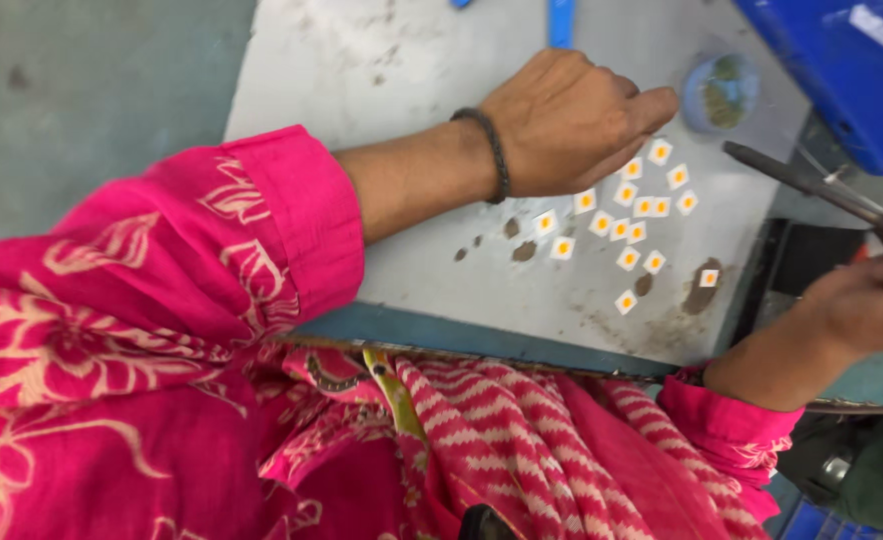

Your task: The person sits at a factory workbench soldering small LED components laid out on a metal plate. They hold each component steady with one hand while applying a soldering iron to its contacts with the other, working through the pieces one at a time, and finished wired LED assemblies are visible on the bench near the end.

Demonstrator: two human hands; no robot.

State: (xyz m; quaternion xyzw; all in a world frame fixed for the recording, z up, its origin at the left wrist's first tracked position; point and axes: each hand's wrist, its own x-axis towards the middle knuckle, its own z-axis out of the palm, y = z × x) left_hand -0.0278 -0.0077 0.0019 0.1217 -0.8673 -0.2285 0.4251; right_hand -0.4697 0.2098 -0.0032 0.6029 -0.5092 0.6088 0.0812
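The left hand (571, 120) lies on the grey worktable (361, 70) with its fingers curled loosely down; the fingertips rest at the upper edge of a group of small white squares with orange dots (629, 212), and I cannot tell if any square is pinched under them. A dark band is around this wrist. The right hand (866, 305) is closed around the handle of a dark metal lever (811, 182), which goes up and to the left from the hand, above the right edge of the squares.

The squares are scattered on the table, most of them just below the left fingers, and a few lie apart nearer to the front edge. Between them are brown stains. Beyond the squares stands a small round blue cup (721, 92), and to the right of it a blue machine body (846, 60). The table top is worn and scratched, with a blue front edge. Left of the table is a grey-green floor (81, 100)
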